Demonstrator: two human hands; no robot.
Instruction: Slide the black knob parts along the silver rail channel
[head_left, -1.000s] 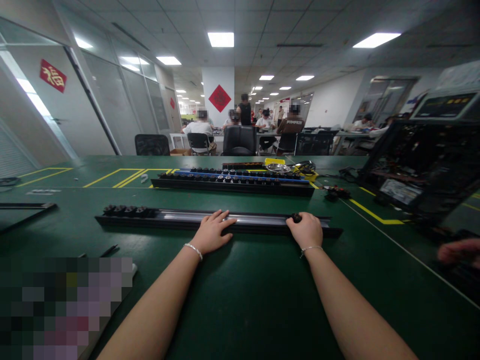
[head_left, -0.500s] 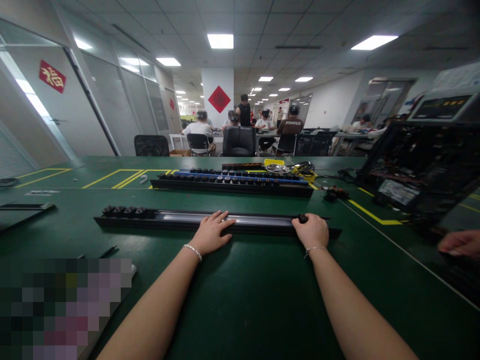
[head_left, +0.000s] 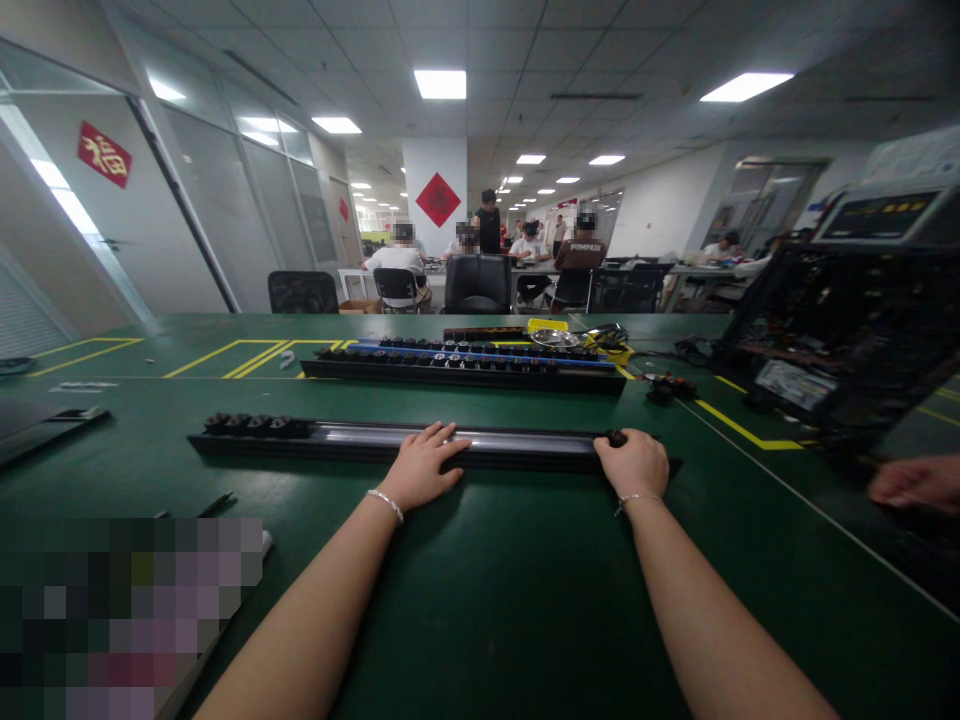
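A long black rail [head_left: 529, 445] with a shiny strip along its middle lies crosswise on the green table. Several small round black parts [head_left: 247, 424] sit in a row at its left end. My left hand [head_left: 421, 466] rests on the rail's middle, palm down with fingers spread. At the right end, my right hand [head_left: 637, 464] is closed around a small black part [head_left: 617, 438] on the rail. Most of that part is hidden by the fingers.
Behind lies another black rail [head_left: 465, 373] filled with small parts, beside a blue strip. A metal dish [head_left: 553, 338], a yellow tray [head_left: 547, 325] and cables are at the back. An opened black case [head_left: 840, 340] and another person's hand [head_left: 915, 482] are at right.
My right hand has slid slightly to the right along the rail with the small black part. My left hand has stayed in place. The other person's hand shifted slightly left.
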